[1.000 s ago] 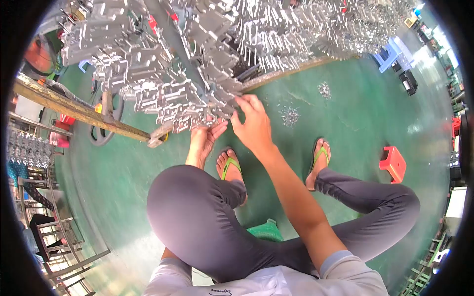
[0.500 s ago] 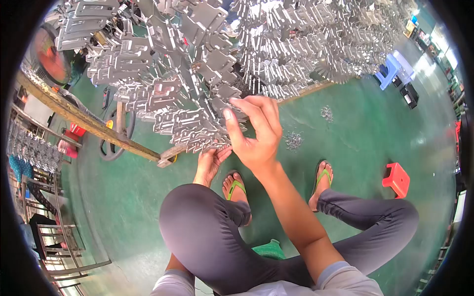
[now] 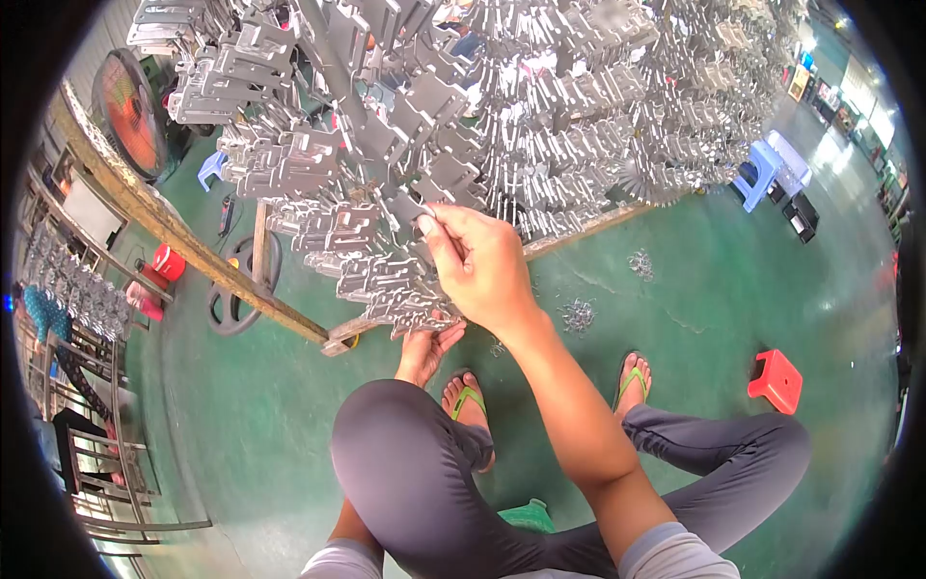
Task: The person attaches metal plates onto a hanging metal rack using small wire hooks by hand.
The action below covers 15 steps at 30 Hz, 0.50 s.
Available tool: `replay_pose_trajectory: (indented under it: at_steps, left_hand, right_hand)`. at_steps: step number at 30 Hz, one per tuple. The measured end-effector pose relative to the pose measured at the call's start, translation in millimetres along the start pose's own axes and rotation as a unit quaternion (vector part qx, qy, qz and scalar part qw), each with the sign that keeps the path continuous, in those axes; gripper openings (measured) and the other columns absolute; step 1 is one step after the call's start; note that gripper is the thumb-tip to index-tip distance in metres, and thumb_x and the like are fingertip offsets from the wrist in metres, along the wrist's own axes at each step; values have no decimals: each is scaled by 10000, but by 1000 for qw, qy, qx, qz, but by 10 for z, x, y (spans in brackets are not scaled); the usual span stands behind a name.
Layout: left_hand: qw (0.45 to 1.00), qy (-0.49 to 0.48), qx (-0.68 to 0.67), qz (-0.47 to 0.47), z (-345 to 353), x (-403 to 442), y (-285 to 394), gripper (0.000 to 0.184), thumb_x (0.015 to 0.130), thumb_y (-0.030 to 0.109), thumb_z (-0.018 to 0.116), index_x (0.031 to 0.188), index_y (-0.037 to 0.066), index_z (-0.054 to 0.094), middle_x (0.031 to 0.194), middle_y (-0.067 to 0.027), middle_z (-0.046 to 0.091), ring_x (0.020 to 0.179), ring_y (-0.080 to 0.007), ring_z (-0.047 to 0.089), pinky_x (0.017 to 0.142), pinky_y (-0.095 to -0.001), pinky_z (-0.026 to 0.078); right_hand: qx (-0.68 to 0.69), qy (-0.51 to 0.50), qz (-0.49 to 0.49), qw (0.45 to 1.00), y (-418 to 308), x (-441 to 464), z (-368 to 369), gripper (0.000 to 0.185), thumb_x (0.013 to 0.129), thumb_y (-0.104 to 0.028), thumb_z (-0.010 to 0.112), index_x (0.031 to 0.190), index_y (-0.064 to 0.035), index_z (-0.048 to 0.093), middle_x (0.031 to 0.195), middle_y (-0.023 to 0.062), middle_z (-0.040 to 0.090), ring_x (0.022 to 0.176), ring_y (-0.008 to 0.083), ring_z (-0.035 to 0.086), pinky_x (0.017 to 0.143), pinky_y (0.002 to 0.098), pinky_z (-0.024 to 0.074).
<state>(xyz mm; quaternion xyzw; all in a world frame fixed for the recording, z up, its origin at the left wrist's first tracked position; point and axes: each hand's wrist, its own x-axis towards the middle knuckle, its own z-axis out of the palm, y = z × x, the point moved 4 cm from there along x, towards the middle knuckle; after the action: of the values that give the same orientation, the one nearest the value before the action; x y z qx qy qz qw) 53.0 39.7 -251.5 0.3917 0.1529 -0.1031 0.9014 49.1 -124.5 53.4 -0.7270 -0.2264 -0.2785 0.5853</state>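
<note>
Grey stamped metal plates hang in dense rows on a rack whose central bar slants down toward me. My right hand is closed, with thumb and forefinger pinching the edge of a metal plate beside the bar. Lower down, my left hand is at the bottom end of the stack, its fingers closed around the edge of the lowest plates. Those plates partly cover its fingertips.
More racks of metal parts fill the upper right. A rusty beam runs along the left, near a fan. Small metal bits lie on the green floor. A red stool and blue stool stand to the right.
My right thumb and forefinger have come together on a plate, where before they were apart. The view has shifted, so the racks sit slightly lower and farther right. My left hand stays at the bottom plates.
</note>
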Motion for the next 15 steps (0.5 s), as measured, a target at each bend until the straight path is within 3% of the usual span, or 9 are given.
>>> replay_pose_trajectory:
  at_steps: [4, 10, 11, 14, 15]
  left_hand:
    - [1000, 3, 5, 5, 63, -7, 38, 221, 1072, 203, 564, 1174, 8, 573, 1142, -226, 688, 1017, -377, 737, 843, -435, 675]
    - [1000, 9, -5, 12, 132, -66, 87, 242, 1078, 197, 549, 1224, 5, 556, 1184, -207, 677, 1050, -395, 724, 845, -433, 675]
    - [1000, 8, -15, 9, 116, -57, 75, 243, 1081, 195, 540, 1232, 5, 556, 1185, -204, 677, 1049, -396, 724, 846, -437, 674]
    - [999, 20, -26, -10, -32, 11, 16, 238, 1099, 143, 434, 1284, 23, 525, 1226, -228, 651, 1106, -410, 700, 904, -490, 648]
    - [999, 21, -28, -11, -29, 6, 17, 239, 1104, 140, 407, 1294, 42, 514, 1241, -232, 646, 1123, -403, 694, 921, -493, 641]
  right_hand:
    - [-14, -10, 27, 999, -46, 20, -23, 214, 973, -173, 677, 1088, -3, 740, 843, 174, 735, 705, 369, 701, 634, 426, 542]
    - [13, -15, 46, 999, -56, -18, -134, 188, 900, -187, 764, 1013, -40, 741, 621, 72, 596, 516, 211, 570, 531, 358, 466]
    - [71, 10, 23, 997, -5, -31, -126, 124, 925, -44, 746, 1033, -5, 699, 610, -95, 498, 549, -40, 405, 470, 179, 291]
    - [62, 67, 52, 995, 16, 26, -230, 191, 916, -65, 765, 1074, 15, 694, 660, -70, 538, 563, -22, 437, 482, 187, 330]
    - [38, 58, 41, 997, 23, 61, -230, 198, 902, -104, 771, 1058, 0, 705, 664, -31, 566, 556, 47, 482, 508, 240, 380]
